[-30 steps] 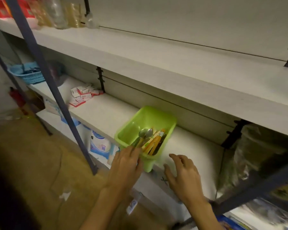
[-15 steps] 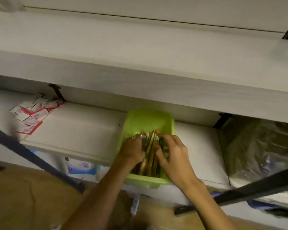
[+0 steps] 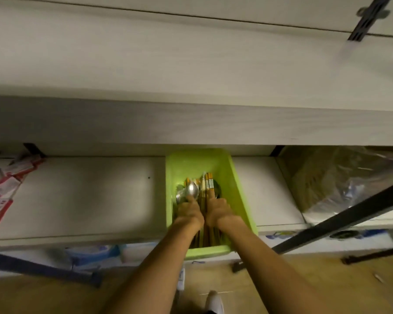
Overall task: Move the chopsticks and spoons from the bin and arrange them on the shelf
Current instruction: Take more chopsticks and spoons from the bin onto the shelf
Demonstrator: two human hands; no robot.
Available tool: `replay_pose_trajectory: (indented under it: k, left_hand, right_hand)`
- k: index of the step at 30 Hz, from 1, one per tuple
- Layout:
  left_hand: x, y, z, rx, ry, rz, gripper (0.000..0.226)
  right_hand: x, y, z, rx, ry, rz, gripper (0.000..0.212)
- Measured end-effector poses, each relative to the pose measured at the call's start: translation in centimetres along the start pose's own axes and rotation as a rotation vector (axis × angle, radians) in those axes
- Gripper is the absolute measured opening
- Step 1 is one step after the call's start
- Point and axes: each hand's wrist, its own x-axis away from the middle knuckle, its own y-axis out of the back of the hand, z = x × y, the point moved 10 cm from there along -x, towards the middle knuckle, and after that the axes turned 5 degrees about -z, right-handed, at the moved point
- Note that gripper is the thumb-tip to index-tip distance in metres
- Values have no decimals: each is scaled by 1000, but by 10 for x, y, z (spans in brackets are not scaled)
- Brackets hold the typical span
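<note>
Chopsticks (image 3: 206, 196) lie lengthwise in the green bin (image 3: 237, 191), at the centre of the frame, between the two hands. Left hand (image 3: 189, 211) has one finger stretched onto a spoon (image 3: 192, 189); the other fingers are curled, and I cannot tell if they grip anything. Right hand (image 3: 218, 210) has its forefinger straight along the chopsticks, touching them; its grip is also unclear. At least two spoons are visible, left of the bundle. The chopsticks are too many and blurred to count. The bin stands on the white shelf (image 3: 89, 196).
</note>
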Motion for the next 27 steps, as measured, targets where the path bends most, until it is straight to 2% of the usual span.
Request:
replay_pose_trajectory:
  k: [3,7,9,17,23,27]
  left_hand:
    - [1,3,0,77,27,-18,64]
    - [3,5,1,108,57,-25,67]
    - [4,6,2,126,58,-36,70]
    - [3,-2,7,217,105,-10,98]
    - [1,-12,5,189,76,52,112]
    - [3,-11,5,198,85,37,99]
  right_hand:
    - [-4,0,0,29,15,-17,70]
    - [-10,-2,1,53,37,-48,78]
    - [-12,-2,2,46,48,-61,74]
    - [-15,2,1,-40,108,-86,56]
    - [-15,0,2,-174,101,-48,65]
    - [-11,4,3,-193,111,-80,60]
